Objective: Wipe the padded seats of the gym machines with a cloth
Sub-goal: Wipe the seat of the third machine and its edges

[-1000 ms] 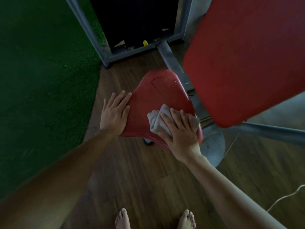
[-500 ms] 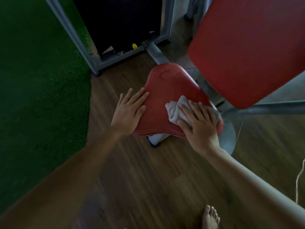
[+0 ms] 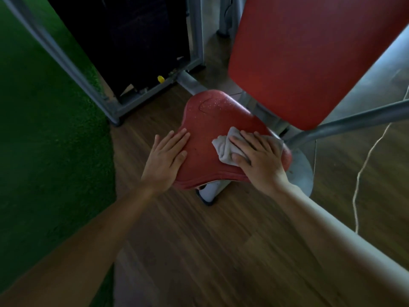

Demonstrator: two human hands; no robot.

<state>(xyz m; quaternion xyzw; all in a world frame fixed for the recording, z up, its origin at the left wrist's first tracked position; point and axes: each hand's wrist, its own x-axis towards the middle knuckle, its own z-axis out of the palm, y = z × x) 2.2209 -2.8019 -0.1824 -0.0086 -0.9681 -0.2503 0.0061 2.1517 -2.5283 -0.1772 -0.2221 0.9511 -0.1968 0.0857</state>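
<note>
Head: right hand [image 3: 259, 160] covers cloth [image 3: 222, 147] (partly).

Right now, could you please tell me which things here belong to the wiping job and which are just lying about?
In the job: crumpled grey cloth, pressed by the right hand; red padded seat, left hand resting on its edge.
Lying about: pale cord on the wooden floor; small yellow piece by the grey metal frame; green turf.
</note>
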